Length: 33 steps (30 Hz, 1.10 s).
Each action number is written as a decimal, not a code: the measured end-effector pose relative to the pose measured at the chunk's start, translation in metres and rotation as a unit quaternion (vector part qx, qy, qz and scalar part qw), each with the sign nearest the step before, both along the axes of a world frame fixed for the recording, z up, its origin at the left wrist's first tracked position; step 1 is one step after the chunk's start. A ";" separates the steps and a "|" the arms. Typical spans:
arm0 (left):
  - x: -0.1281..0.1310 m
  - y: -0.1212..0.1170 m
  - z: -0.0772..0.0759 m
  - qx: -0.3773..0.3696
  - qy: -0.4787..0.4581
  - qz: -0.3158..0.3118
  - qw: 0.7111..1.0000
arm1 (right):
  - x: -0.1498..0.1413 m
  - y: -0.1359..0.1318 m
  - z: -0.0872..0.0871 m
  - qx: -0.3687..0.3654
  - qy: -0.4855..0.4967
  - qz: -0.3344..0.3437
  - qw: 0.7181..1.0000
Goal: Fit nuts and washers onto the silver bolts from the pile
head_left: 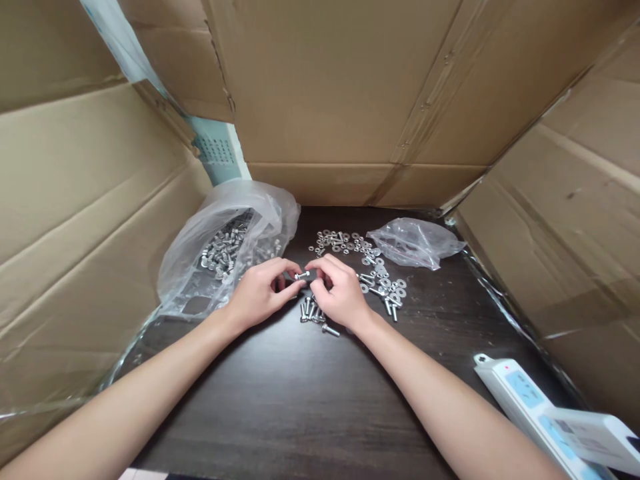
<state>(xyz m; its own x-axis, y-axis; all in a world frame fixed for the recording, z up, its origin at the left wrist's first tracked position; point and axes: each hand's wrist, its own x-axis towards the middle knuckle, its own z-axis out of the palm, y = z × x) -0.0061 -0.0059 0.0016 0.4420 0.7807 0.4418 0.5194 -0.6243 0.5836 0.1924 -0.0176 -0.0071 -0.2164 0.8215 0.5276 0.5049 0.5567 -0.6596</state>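
Note:
A small silver bolt (302, 275) is held level above the table, between my two hands. My left hand (265, 287) pinches its left end between thumb and fingers. My right hand (343, 290) has its thumb and curled fingers closed round the right end, where a wider piece like a nut shows; the exact contact is partly hidden. Just below the hands lies a small group of bolts (311, 310), with a single bolt (331, 330) apart from them. Beyond my right hand, loose washers (400, 285), nuts and more bolts (394, 312) are spread.
An open clear plastic bag (173, 270) full of bolts (225, 250) stands at the left. A crumpled plastic bag (417, 241) lies at the back right. Cardboard walls (350, 87) surround the dark table (280, 413). A white power strip (520, 393) occupies the lower right corner.

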 end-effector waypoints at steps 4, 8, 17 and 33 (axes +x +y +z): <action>0.000 0.000 0.000 -0.001 -0.001 -0.006 1.000 | 0.000 0.000 -0.001 -0.003 -0.004 -0.004 1.000; 0.000 0.001 0.000 -0.003 0.000 -0.003 1.000 | 0.000 0.001 -0.001 -0.007 -0.012 -0.009 1.000; 0.000 0.001 0.000 -0.009 -0.002 -0.003 1.000 | 0.001 0.002 -0.002 -0.001 -0.011 -0.012 1.000; 0.001 0.000 0.000 -0.017 -0.007 -0.001 1.000 | -0.001 0.001 0.001 -0.024 -0.031 0.004 0.999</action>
